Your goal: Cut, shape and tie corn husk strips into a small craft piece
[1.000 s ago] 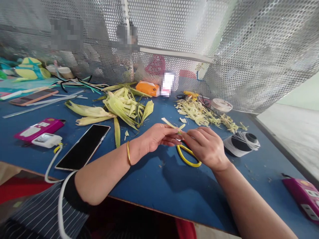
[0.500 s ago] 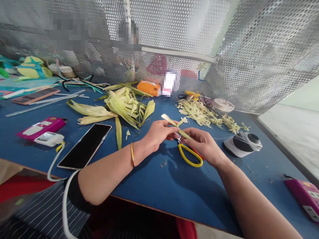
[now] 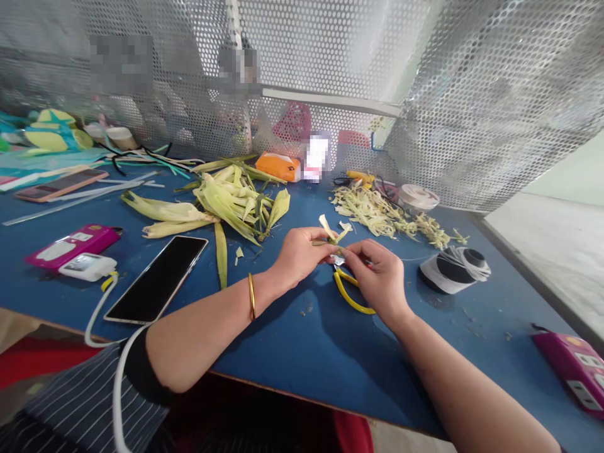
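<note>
A pale green strip of corn husk point(image 3: 334, 236), folded with two ends sticking up, is pinched between both hands above the blue table. My left hand point(image 3: 306, 255) has its thumb and fingers closed on the left part of it. At the right end, the fingertips of my right hand point(image 3: 377, 270) close on the same strip. Below them lie scissors with yellow handles point(image 3: 352, 297), partly hidden by my right hand. Beyond my left hand is a heap of corn husks point(image 3: 233, 198); a pile of shredded husk pieces point(image 3: 372, 211) lies past my right hand.
A spool of white thread point(image 3: 453, 270) stands at the right, near a magenta power strip point(image 3: 570, 365). At the left are a black phone point(image 3: 158, 277) and another magenta socket block point(image 3: 73, 245). An orange tissue pack point(image 3: 277, 167) sits by the perforated metal screen point(image 3: 330, 50).
My right hand has moved left, closer to my left hand, and its fingers are more tightly closed. The husk's right part is now folded in, and one end points more upright.
</note>
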`<state>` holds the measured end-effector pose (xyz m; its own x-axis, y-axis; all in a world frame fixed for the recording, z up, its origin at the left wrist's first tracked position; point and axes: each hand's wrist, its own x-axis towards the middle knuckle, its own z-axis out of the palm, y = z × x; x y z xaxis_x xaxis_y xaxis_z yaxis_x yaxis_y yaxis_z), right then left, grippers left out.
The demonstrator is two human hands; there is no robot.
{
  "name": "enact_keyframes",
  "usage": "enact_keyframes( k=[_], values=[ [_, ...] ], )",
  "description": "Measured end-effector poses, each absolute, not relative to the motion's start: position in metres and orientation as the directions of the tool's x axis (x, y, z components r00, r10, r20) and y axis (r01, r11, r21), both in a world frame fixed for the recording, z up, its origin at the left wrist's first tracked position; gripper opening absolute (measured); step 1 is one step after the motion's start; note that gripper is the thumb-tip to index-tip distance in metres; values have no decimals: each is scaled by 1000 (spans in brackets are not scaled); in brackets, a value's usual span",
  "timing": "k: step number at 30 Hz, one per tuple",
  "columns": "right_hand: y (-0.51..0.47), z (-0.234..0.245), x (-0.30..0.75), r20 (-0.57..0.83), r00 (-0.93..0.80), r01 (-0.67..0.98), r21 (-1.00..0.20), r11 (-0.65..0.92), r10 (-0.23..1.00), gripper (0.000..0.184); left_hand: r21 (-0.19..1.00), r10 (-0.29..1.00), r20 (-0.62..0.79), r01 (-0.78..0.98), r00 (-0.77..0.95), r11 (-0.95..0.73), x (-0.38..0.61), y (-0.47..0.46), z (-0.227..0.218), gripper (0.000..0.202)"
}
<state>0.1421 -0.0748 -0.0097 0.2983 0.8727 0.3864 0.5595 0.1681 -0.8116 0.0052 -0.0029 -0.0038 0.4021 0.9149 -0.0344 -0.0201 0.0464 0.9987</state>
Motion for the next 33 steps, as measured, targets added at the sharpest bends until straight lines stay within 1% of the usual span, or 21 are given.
enact_keyframes(
  k=[1, 2, 6, 8, 11, 14, 16, 18, 24, 29, 31, 33],
  values=[
    [-76, -9, 142, 408, 294, 585, -792, 175, 864, 27, 998, 915, -43, -30, 401, 60, 5, -3, -2, 21],
    [-76, -8, 142, 388, 296, 577, -801, 160, 873, 27, 996, 916, -59, -36, 397, 79, 6, -4, 0, 22],
    [-74, -10, 143, 169, 311, 425, -905, 22, 935, 29, 986, 911, -138, -29, 388, 162, 6, -8, 2, 21],
    [-72, -13, 143, 143, 311, 384, -923, 13, 940, 30, 990, 911, -130, -7, 390, 144, 7, -8, -1, 20],
    [-70, -15, 144, 153, 329, 370, -929, 22, 932, 29, 994, 909, -109, 20, 402, 111, 6, -8, -3, 18],
    [-70, -14, 148, 165, 357, 399, -917, 10, 919, 26, 980, 869, -182, 13, 459, 199, 5, -8, 0, 14],
    [-70, -13, 151, 144, 355, 399, -917, -10, 924, 26, 966, 835, -228, 8, 501, 259, 4, -8, 4, 14],
    [-70, -13, 152, 113, 336, 387, -922, -28, 935, 25, 959, 818, -248, 14, 519, 282, 4, -9, 7, 15],
    [-69, -14, 150, 109, 331, 405, -913, -37, 937, 19, 954, 832, -277, 34, 481, 297, 6, -10, 4, 19],
    [-71, -14, 146, 96, 318, 397, -917, -41, 943, 19, 956, 830, -271, 31, 488, 293, 8, -11, 0, 13],
    [-73, -12, 143, 139, 342, 462, -886, -37, 929, 17, 959, 845, -255, 9, 470, 284, 10, -12, 0, 9],
    [-75, -10, 140, 248, 360, 582, -813, -9, 900, 15, 969, 870, -209, -22, 446, 244, 11, -15, 2, 10]
  ],
)
